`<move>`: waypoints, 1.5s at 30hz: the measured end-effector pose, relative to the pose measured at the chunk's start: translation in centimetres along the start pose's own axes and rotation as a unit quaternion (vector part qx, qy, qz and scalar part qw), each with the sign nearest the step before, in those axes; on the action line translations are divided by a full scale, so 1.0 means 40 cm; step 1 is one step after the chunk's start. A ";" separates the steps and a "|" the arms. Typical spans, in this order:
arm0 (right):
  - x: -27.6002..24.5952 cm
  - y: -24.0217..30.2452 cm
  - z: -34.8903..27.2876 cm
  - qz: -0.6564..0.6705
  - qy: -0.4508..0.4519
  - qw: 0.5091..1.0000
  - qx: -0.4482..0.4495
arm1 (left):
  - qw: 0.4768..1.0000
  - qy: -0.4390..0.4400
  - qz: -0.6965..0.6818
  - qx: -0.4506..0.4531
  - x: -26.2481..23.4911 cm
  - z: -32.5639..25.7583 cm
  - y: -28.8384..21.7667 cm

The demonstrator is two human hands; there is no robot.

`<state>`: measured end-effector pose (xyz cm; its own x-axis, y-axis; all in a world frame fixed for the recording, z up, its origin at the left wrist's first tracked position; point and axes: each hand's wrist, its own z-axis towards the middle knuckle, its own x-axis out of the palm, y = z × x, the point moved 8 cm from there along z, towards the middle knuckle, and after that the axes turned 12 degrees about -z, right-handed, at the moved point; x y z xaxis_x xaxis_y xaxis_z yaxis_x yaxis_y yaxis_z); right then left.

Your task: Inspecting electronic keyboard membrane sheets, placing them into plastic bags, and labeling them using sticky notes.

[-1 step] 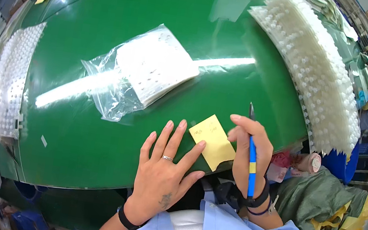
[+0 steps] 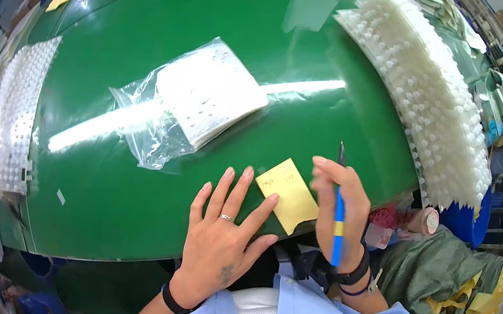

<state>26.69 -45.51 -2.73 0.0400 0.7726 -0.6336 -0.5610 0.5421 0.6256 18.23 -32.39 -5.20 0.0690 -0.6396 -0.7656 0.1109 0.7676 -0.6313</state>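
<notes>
Landmark for all places: the note (image 2: 291, 204), a yellow slip lying flat on the green table (image 2: 124, 216), close to the edge on my side.

Hands. My left hand (image 2: 221, 244) is spread palm down, the index fingertip resting on the note's left side, the thumb free of the paper. My right hand (image 2: 349, 202), just right of the note, is curled round the blue pen (image 2: 339, 220). Its dark pointed end aims away from me, up past the right of the note and off the paper. The fingers there are blurred; exact pinch cannot be told.

Progress. Done: small dark handwritten marks (image 2: 269, 183) stand along the note's far part, in two short groups. Remaining: I make out no marks on the near part. Whether the writing is complete cannot be judged from this view; with the pen clear of the paper, no stroke is being made.

The clear bag (image 2: 149, 141), with a white stack (image 2: 216, 89) inside, lies beyond the note and to its left, apart from it. Neither hand touches it, and I cannot tell if its mouth is sealed. Tall white sheets (image 2: 425, 99) stand beyond the note to its right; another studded pile (image 2: 15, 113) sits far to its left.
</notes>
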 end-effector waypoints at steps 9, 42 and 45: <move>0.050 0.001 -0.037 -0.077 0.097 0.986 -0.116 | 0.997 0.021 0.053 0.055 0.012 -0.010 -0.023; 0.004 0.140 -0.274 0.302 0.289 0.906 0.060 | 0.920 -0.226 -0.284 0.147 -0.063 -0.301 -0.108; 0.024 0.166 -0.266 0.280 0.253 0.925 0.045 | 0.837 -0.187 -0.513 0.038 -0.044 -0.352 -0.042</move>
<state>14.19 -44.69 -4.02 -0.6403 0.7000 -0.3165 -0.3044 0.1470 0.9411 3.96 -31.97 -4.52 0.2035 -0.9394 0.2760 0.3641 -0.1890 -0.9120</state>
